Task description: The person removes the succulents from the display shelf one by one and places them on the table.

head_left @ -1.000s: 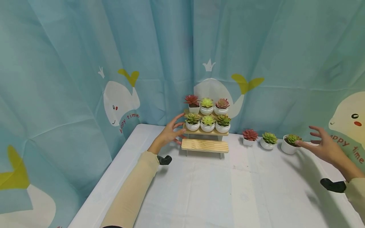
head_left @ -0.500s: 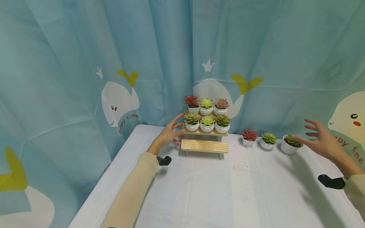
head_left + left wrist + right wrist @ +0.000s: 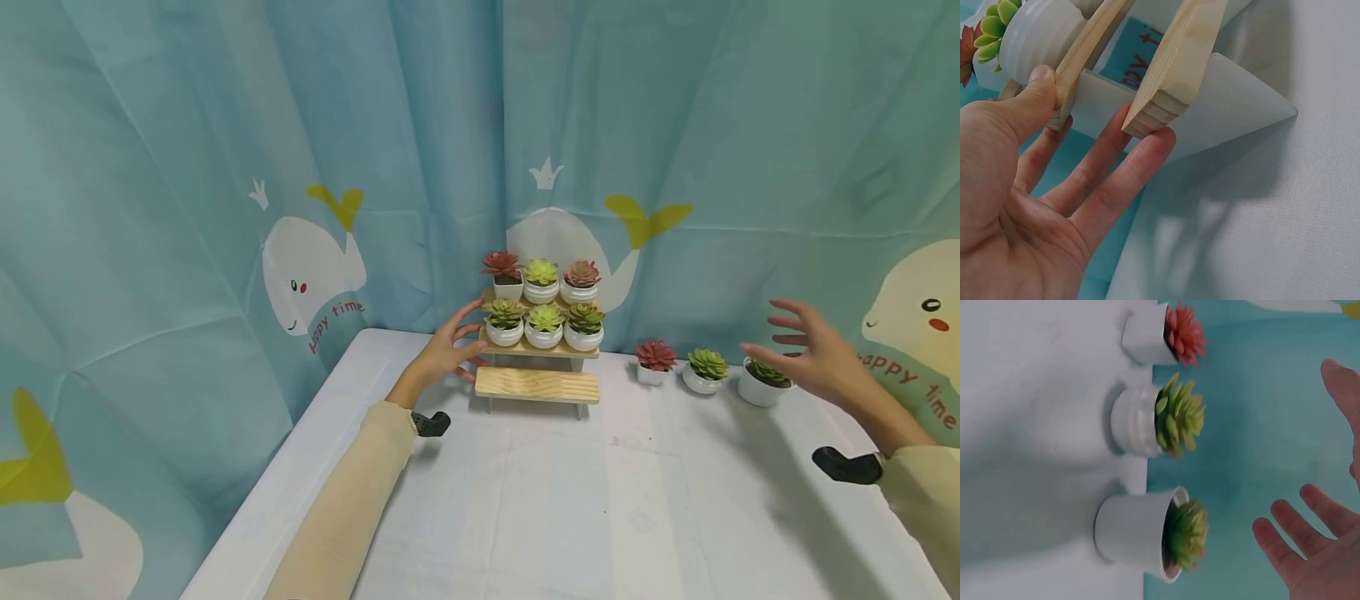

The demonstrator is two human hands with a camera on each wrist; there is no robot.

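Observation:
A tiered wooden plant stand stands toward the back of the table, its two upper boards bearing small potted succulents. My left hand holds the stand's left end. In the left wrist view, the thumb lies on one board's edge and fingertips touch the board ends. To the right stand a red succulent, a green succulent in a rounded pot and another green succulent in a plain white pot. My right hand hovers near the last, its fingers spread and holding nothing.
A light blue curtain with printed whales hangs close behind the stand and pots. Pale cloth covers the table. The stand's lowest board carries no pots.
My right hand has moved left, from beside the rightmost pot to partly in front of it in the head view. My left hand stays on the stand. The pots stay put.

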